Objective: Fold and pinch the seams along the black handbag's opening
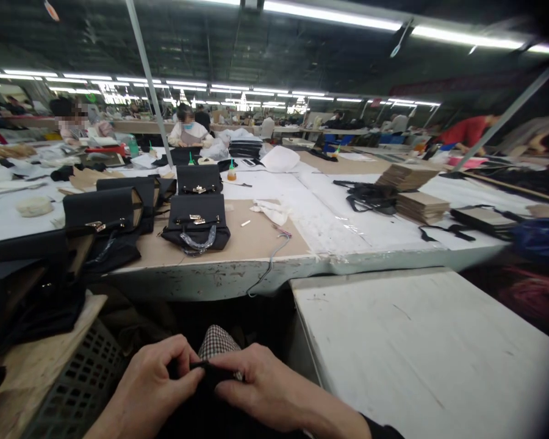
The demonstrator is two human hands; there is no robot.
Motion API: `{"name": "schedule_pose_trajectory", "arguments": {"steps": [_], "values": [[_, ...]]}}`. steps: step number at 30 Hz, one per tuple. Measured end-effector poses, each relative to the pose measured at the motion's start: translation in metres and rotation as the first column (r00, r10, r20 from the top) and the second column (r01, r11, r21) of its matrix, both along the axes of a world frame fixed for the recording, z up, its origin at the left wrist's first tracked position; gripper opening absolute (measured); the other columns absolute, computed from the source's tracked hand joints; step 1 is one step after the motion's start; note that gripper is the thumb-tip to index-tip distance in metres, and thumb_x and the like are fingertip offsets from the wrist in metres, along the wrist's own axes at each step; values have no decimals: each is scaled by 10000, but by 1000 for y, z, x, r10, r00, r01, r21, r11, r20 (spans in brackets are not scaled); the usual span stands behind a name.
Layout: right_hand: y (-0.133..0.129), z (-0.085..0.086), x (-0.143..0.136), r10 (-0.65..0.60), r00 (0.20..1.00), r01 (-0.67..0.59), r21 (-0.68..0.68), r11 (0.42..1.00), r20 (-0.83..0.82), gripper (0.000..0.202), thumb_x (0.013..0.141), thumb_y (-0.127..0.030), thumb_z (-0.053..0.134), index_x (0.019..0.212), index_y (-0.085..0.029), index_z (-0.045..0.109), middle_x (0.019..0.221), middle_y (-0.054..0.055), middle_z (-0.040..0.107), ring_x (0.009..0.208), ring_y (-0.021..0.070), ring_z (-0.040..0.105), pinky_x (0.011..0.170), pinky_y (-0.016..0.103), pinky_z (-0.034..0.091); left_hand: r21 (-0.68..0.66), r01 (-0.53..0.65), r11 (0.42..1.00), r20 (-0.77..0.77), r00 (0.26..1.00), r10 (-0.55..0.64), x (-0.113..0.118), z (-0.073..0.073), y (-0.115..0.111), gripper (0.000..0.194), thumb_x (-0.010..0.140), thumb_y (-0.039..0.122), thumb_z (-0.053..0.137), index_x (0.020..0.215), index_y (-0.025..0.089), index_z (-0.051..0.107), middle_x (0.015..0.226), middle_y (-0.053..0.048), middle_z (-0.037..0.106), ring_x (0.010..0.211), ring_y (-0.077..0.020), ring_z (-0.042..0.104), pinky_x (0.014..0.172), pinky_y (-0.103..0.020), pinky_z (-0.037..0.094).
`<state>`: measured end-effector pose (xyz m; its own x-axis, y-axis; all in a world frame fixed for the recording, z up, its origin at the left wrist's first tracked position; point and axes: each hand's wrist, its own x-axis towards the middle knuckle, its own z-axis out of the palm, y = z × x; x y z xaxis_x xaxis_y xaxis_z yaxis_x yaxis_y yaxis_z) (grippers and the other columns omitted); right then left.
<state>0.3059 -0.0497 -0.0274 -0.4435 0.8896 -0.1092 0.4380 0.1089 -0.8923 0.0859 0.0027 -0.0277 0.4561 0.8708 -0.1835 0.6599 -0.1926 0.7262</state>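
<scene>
1. Low in the view, just over the lap, is a limp black cloth-like piece; its lower part merges with dark clothing, so its outline cannot be made out.
2. At its nine o'clock, the left hand pinches the edge narrowly between thumb and forefinger.
3. At its three o'clock, the right hand grips the same piece, thumb below and forefinger above; a small shiny spot by these fingertips is too small to identify.
4. Just behind, at twelve, a black-and-white checked cloth shows partly, its lower end hidden by the hands.
5. At nine stands a grey slatted plastic basket, cut off below, near a pale wooden board.
6. At three, a plain white tabletop runs out of the frame.
7. At twelve, on a long white worktable, sits a black handbag with gold-coloured clasp and plastic-wrapped handle, partly covering a similar one.
8. Toward ten, more black bags overlap, the nearest cut off at the left edge.
9. At one, a thin grey cord hangs over the table edge; at two are stacked brown boards.
10. Farther off at twelve, a masked co-worker is half hidden behind bags.
</scene>
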Motion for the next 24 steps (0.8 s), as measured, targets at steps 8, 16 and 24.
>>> {"name": "schedule_pose_trajectory", "arguments": {"steps": [8,16,24], "values": [[24,-13,-17,-113,993,113,-25,993,-22,144,831,-280,642,841,-199,760,710,-26,601,718,130,547,592,214,348,-18,-36,999,68,997,38,-1,-15,14,230,723,274,644,722,241,416,716,28,647,692,-179,548,639,-266,400],[23,-2,-13,-48,995,40,96,995,88,273,899,-219,547,1038,-214,781,855,20,745,785,170,657,702,232,435,-367,150,918,179,980,-89,-26,1,16,337,604,191,730,905,196,578,797,49,608,765,-174,531,624,-244,388],[23,28,-12,64,983,-87,128,988,175,238,921,-223,567,1032,-178,772,929,42,769,858,188,684,770,243,462,-462,214,861,234,965,-114,-45,43,5,248,682,169,722,915,178,636,845,36,654,812,-176,569,684,-247,410]]}}
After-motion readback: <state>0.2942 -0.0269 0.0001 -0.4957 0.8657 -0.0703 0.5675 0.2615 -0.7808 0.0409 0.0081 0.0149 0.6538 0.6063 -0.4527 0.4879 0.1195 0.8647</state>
